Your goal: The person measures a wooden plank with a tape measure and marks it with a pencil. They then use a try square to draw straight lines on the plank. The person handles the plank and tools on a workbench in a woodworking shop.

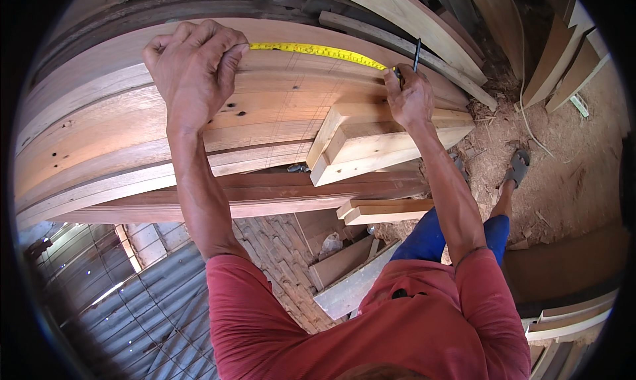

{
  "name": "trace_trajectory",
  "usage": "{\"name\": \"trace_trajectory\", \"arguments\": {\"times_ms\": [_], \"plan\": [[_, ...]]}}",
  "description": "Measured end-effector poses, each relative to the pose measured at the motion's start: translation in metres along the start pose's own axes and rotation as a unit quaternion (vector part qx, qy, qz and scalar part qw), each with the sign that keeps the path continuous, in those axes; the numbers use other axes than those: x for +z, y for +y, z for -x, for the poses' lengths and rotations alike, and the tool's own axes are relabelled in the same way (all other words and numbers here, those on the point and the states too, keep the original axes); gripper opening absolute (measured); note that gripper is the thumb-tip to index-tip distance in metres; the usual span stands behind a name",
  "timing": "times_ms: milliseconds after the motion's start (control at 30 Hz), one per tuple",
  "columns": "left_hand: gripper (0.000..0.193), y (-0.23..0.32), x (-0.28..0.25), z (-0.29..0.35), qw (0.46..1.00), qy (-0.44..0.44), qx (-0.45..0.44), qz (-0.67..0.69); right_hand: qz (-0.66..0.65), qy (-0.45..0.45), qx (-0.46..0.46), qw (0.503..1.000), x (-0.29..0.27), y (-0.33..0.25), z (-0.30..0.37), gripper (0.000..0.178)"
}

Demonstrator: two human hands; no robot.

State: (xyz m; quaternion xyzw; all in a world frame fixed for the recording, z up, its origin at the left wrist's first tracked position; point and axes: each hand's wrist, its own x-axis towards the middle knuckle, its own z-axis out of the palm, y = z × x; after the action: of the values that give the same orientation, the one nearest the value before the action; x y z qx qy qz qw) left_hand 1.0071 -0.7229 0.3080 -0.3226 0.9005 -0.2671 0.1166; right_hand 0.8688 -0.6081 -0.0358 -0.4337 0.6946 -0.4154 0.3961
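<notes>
A yellow tape measure (pixel 318 49) is stretched along the far wooden plank (pixel 278 32). My left hand (pixel 199 62) pinches the tape's left end against the wood. At the tape's right end my right hand (pixel 409 96) is closed around the tape's case, which is mostly hidden by the fingers. A dark, thin pencil or pen (pixel 417 54) sticks up from the same hand. Several planks lie side by side beneath the tape, with thin pencil lines drawn across them. Below my right hand, short pale wood blocks (pixel 371 148) rest on the planks.
More boards (pixel 411 22) lean at the far right, beside a floor (pixel 556 188) strewn with shavings. A cord (pixel 527 115) hangs there. Wood offcuts (pixel 391 210) sit under the planks. Wire mesh and corrugated metal sheets (pixel 156 307) stand at the lower left.
</notes>
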Motion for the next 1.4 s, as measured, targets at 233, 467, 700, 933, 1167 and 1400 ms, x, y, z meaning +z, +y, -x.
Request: {"name": "trace_trajectory", "arguments": {"times_ms": [233, 467, 700, 933, 1167, 1400], "plan": [[0.004, 0.001, -0.002, -0.001, 1.0, -0.006, -0.009, 0.004, -0.035, -0.004, 0.011, 0.999, -0.005, -0.002, 0.001, 0.032], [0.002, 0.003, -0.001, -0.002, 1.0, 0.009, -0.005, 0.019, -0.033, 0.0, -0.001, 0.999, -0.003, 0.001, 0.003, 0.034], [0.003, 0.003, -0.002, -0.002, 1.0, 0.001, -0.012, 0.013, -0.04, -0.025, 0.015, 0.999, -0.007, 0.0, 0.0, 0.034], [0.003, 0.004, -0.002, -0.002, 1.0, 0.006, -0.014, 0.014, -0.03, -0.034, 0.024, 0.999, -0.008, -0.002, -0.001, 0.036], [0.005, 0.007, -0.005, -0.004, 1.0, -0.009, -0.021, 0.008, -0.016, -0.036, 0.021, 0.999, -0.006, -0.001, -0.001, 0.036], [0.007, 0.007, -0.004, -0.005, 1.0, -0.013, -0.014, -0.006, -0.031, 0.039, -0.014, 0.999, 0.006, 0.003, 0.005, 0.032]]}}
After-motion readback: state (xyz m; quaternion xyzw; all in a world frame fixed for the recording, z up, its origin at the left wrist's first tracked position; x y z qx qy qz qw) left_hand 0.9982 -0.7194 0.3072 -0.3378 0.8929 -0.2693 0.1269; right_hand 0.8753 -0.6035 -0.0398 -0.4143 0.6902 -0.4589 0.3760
